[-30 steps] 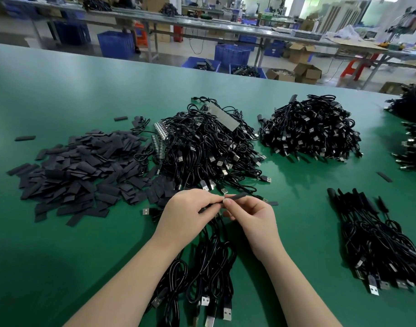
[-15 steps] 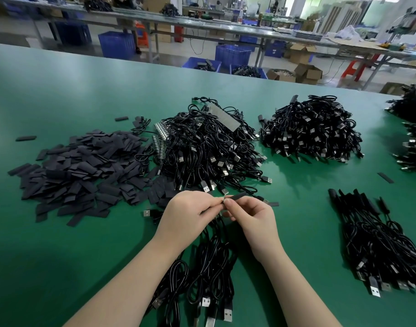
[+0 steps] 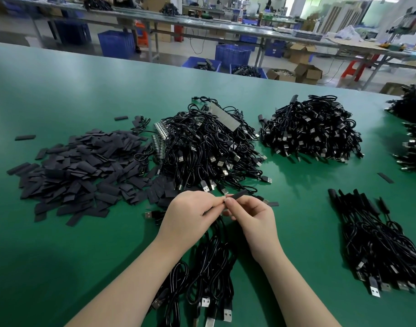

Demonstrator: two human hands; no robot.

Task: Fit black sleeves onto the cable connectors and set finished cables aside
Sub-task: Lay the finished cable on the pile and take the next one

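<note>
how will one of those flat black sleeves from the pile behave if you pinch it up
Probably very light and thin: the sleeves lie flat, overlapping in a loose pile. Likely flexible yet shape-holding: the one in the right hand juts out straight. Unlikely to roll, being flat.

Little changes over the second. The black sleeve (image 3: 236, 195) sits slightly further onto the connector than before. The right hand (image 3: 251, 214) fingers (image 3: 230, 201) pinch nearer the left hand (image 3: 190, 213).
</note>
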